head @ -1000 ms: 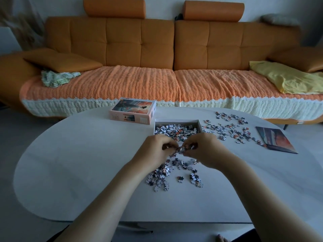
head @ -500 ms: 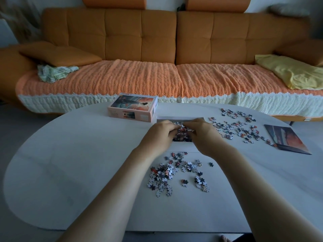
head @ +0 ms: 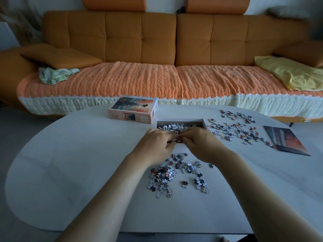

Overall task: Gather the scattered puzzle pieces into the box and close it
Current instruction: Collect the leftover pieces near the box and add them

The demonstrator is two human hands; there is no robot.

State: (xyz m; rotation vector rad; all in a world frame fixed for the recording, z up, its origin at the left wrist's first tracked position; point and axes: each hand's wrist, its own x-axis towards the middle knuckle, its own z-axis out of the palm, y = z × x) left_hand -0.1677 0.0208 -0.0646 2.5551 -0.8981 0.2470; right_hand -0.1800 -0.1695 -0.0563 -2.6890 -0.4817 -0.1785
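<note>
Left hand (head: 157,144): over the near edge of the box (head: 203,121); fingers curled inward, pinching one side of a clump of pieces (head: 178,139)
Right hand (head: 201,144): just beside the left, fingertips nearly meeting; fingers curled on the other side of the same clump
Box: open on the table (head: 70,163); partly filled with pieces
Lid (head: 134,110): just left of the box and slightly behind; picture side up
Near pile (head: 174,173): loose on the table under the wrists
Far pile (head: 232,128): scattered right of the box; between it and the picture sheet (head: 286,140)
Sofa (head: 139,41): orange; behind the table
</note>
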